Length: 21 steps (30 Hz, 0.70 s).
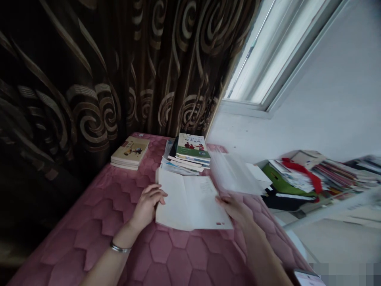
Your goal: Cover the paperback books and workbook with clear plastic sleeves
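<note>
Mid-frame, the open book (193,200) seems light and floppy, best held at its side edges. Fingers of the left hand (149,202) and right hand (233,207) pinch those edges.

Dark swirl-patterned curtain (149,75) beside window (262,59); pale wall (330,99).

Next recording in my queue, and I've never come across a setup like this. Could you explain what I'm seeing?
There is no machine here: one camera, worn on a person's head, looks forward and down at their bare hands. The left hand and right hand hold an open book by its opposite sides, above a pink quilted surface. Farther back on that surface are a left book stack and a middle book stack, with a patterned curtain behind them.
</note>
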### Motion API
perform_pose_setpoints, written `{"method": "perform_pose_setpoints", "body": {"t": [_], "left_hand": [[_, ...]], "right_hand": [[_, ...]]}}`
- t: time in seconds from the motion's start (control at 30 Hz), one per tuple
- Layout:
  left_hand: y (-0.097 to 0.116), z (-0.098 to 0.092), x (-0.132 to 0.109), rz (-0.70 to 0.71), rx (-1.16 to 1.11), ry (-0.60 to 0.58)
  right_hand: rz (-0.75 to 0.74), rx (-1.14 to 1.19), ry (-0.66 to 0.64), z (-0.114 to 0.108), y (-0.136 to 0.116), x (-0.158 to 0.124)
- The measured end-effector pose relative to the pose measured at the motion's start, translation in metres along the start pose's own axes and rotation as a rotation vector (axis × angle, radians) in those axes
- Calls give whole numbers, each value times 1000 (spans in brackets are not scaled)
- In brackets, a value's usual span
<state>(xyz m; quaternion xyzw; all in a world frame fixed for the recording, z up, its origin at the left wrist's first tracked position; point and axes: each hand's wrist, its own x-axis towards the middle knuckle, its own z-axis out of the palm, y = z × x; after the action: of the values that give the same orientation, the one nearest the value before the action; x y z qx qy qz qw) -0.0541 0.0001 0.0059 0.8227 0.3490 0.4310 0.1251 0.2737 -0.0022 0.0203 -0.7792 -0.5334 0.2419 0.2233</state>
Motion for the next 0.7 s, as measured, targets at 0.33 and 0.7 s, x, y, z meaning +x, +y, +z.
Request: {"method": "perform_pose_setpoints", "body": {"t": [0.33,0.7], "left_hand": [[-6,2,-2,-107,-42,-280],[-10,15,-3,-544,61,-121]], "right_hand": [[25,-33,29,-6,10,-13],[66,195,-20,-6,25,-9]]}}
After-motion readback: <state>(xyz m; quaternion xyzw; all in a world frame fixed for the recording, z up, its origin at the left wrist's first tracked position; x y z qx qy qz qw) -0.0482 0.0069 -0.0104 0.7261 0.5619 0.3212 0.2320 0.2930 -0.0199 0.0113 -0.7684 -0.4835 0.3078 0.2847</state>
